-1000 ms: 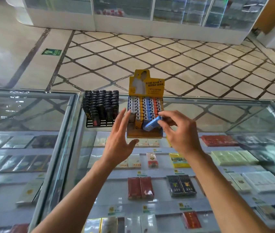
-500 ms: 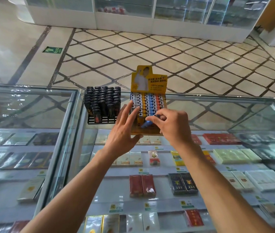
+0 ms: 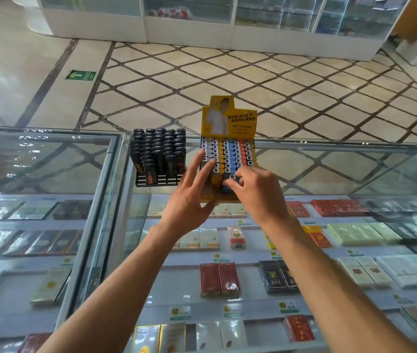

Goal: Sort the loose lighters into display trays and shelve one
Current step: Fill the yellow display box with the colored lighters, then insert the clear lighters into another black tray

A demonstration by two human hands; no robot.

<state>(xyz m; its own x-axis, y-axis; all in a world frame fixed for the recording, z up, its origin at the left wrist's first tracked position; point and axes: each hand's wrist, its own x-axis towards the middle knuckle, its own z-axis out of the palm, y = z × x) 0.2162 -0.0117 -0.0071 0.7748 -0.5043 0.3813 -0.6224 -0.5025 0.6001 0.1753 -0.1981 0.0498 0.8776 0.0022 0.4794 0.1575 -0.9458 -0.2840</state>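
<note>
While right hand point(image 3: 258, 193) pinches a blue lighter point(image 3: 227, 189), left hand point(image 3: 189, 205) touches cardboard tray point(image 3: 208, 194).

On the clear glass-topped bench point(image 3: 329, 161), toward its far edge: black slotted plastic tray of lighters point(image 3: 157, 159) on the left, tall yellow cardboard display tray point(image 3: 227, 123) just beside it on the right. Left hand point(image 3: 189, 200) against the cardboard tray's left front, right hand point(image 3: 258, 194) before its near row, dark blue plastic lighter point(image 3: 227, 190) in that row, pinched in its grip. Under the glass, on shelves, flat boxed cigarette packs point(image 3: 219, 278) in rows.

Two bare arms in shot: left forearm point(image 3: 115, 284) and right forearm point(image 3: 329, 284), uncovered right down to the bottom edge. Left hand point(image 3: 189, 202) and right hand point(image 3: 258, 194) bare as well, with long, slim fingers point(image 3: 195, 166).
</note>
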